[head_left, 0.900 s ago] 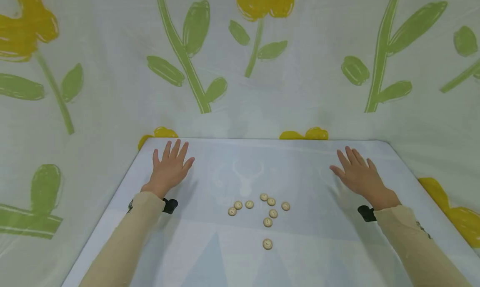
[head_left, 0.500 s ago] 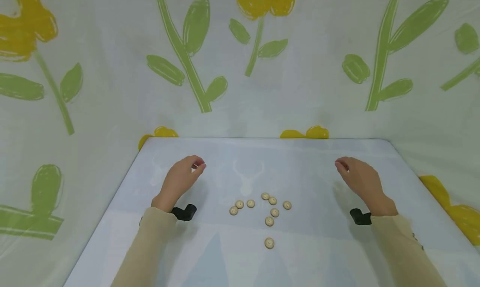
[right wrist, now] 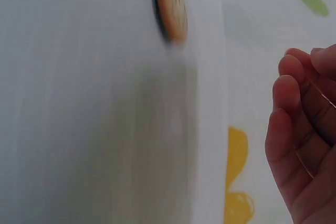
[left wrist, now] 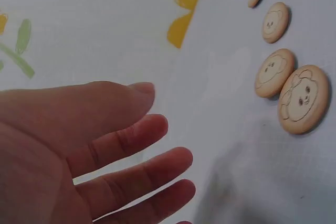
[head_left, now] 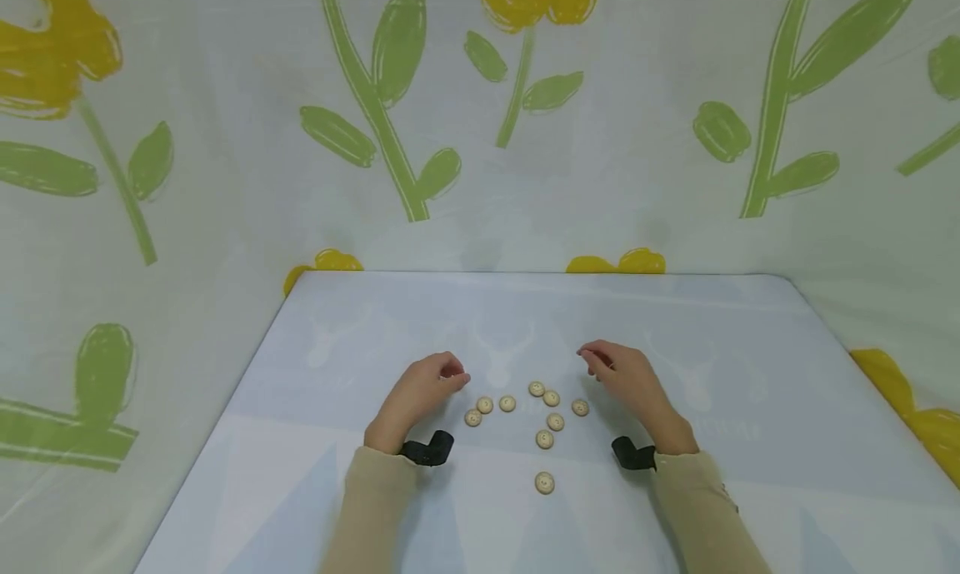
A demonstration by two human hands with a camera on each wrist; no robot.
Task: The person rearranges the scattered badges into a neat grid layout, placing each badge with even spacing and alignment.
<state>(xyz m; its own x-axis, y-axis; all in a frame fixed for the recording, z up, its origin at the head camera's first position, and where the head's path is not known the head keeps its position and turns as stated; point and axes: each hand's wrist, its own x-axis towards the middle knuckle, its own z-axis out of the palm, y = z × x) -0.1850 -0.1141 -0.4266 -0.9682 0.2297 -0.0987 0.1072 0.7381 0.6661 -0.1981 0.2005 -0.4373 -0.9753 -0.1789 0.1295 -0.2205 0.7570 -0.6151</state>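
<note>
Several small round wooden discs lie on the white table. In the left wrist view the nearest disc [left wrist: 305, 99] shows a bear face drawn on it, and a second bear-face disc [left wrist: 274, 73] touches it. My left hand [head_left: 416, 395] hovers just left of the left group of discs, fingers loosely bent and nothing between them. Over the right side, my right hand [head_left: 633, 386] is held close to the rightmost disc [head_left: 580, 407], its fingers loosely curled and holding nothing. One disc [head_left: 544, 482] lies apart, nearest to me. In the right wrist view a blurred disc [right wrist: 172, 8] appears beyond the fingers.
The table [head_left: 315, 307] has a pale printed pattern and rounded back corners. Behind and beside it hangs a white cloth [head_left: 240, 157] with yellow flowers and green leaves. A black strap piece [head_left: 431, 449] sits on the left wrist, another strap piece [head_left: 633, 454] on the right.
Both hands have moved inward from the table's sides toward the discs. Their fingers went from spread flat to loosely bent. The discs keep their arrangement.
</note>
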